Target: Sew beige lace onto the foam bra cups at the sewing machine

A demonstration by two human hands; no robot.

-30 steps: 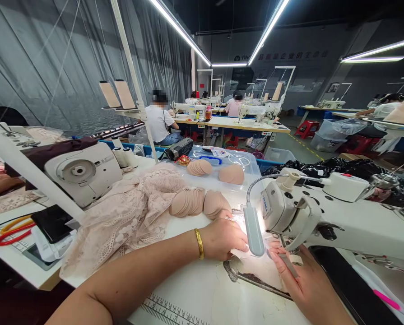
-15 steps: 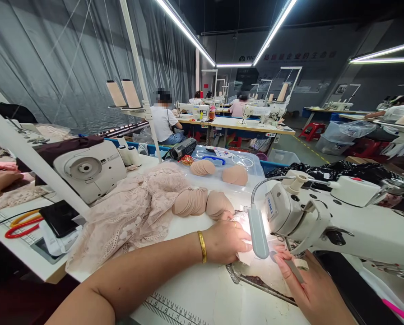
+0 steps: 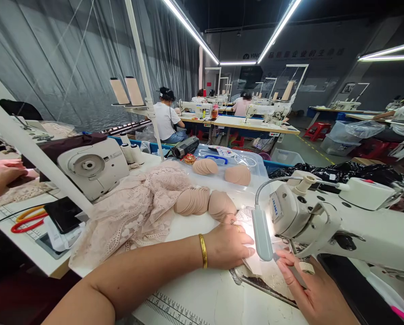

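Observation:
My left hand (image 3: 229,246), with a gold bangle at the wrist, is closed on a pale lace fabric piece (image 3: 255,265) lit beside the needle area. Its fingers are bent down over the cloth. To the right, my right hand (image 3: 306,280) is by the sewing machine (image 3: 310,212), below its head, thumb and fingers drawn together. A thin greyish sliver shows between them; I cannot make out what it is. The machine's grey lamp (image 3: 262,237) covers part of the fabric and the needle is hidden.
Stacked beige oval pads (image 3: 192,201) and a heap of pale lace (image 3: 130,212) lie left of my left hand. Beyond them is a clear plastic box (image 3: 259,168) with more pads on its lid. A thread stand pole (image 3: 144,67) rises left; another person's hand (image 3: 0,180) works at the far left.
The view has shifted slightly, moving most of the scene a little right. My left hand stays on the fabric and my right hand stays beside the machine; their grips look the same.

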